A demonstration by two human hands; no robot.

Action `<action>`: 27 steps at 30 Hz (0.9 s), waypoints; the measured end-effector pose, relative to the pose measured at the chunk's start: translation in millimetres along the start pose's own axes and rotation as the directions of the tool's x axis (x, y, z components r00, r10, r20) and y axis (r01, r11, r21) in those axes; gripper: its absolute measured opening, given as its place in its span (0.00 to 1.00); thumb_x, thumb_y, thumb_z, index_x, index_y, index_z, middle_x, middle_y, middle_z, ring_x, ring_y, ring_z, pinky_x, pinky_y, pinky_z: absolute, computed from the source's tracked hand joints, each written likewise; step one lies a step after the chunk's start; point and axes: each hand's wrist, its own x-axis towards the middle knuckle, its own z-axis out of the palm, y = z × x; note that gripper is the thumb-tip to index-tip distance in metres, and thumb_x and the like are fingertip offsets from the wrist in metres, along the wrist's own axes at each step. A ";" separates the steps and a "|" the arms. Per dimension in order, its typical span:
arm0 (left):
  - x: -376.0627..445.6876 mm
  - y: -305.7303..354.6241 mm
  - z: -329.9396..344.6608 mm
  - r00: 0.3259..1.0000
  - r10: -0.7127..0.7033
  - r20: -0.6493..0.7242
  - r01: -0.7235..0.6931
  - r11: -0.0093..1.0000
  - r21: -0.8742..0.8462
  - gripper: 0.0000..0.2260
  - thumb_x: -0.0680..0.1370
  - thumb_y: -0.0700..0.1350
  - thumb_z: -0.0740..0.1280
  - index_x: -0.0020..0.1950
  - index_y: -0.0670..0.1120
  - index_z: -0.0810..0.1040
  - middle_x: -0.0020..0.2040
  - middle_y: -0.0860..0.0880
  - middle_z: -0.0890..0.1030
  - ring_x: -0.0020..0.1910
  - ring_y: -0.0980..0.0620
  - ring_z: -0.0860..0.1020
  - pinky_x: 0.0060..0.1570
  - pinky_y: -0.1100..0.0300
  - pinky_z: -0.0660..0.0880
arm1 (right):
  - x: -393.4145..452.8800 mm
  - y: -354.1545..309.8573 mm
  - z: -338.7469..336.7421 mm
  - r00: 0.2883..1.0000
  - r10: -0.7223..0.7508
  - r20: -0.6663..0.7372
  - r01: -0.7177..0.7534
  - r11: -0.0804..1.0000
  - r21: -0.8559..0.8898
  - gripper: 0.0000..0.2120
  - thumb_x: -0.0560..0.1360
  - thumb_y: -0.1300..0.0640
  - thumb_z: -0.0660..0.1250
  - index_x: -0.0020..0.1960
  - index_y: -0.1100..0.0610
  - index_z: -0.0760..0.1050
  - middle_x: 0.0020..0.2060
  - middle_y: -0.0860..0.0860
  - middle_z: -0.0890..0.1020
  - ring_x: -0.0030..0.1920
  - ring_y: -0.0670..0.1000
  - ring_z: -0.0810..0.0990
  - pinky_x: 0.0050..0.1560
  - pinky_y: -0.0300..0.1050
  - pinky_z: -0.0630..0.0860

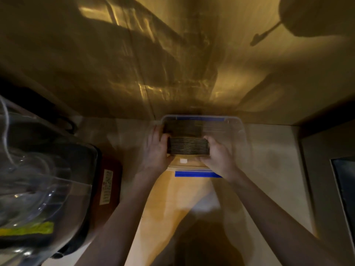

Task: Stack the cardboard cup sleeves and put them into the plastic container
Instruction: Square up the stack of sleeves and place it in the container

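A thick stack of flattened cardboard cup sleeves is pressed between my two hands, edges facing up. My left hand grips its left end and my right hand grips its right end. The stack sits over the near half of a clear plastic container that stands against the wall, blue tape on its far rim. More dark sleeves lie inside the container behind the held stack. The view is dim and blurred.
A clear plastic bowl or lid with a yellow-green label fills the left side, beside a dark red box with a white label. A blue tape strip lies on the wooden counter. A dark appliance stands at the right.
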 end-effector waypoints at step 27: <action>13.2 -0.8 19.5 0.980 -0.156 0.126 0.180 0.959 -0.217 0.39 0.74 0.39 0.66 0.75 0.47 0.43 0.77 0.40 0.45 0.74 0.41 0.56 0.71 0.53 0.60 | 29.1 -20.2 17.2 0.818 0.425 0.387 -0.529 0.295 0.796 0.18 0.78 0.54 0.55 0.66 0.58 0.67 0.58 0.57 0.73 0.59 0.57 0.71 0.59 0.50 0.66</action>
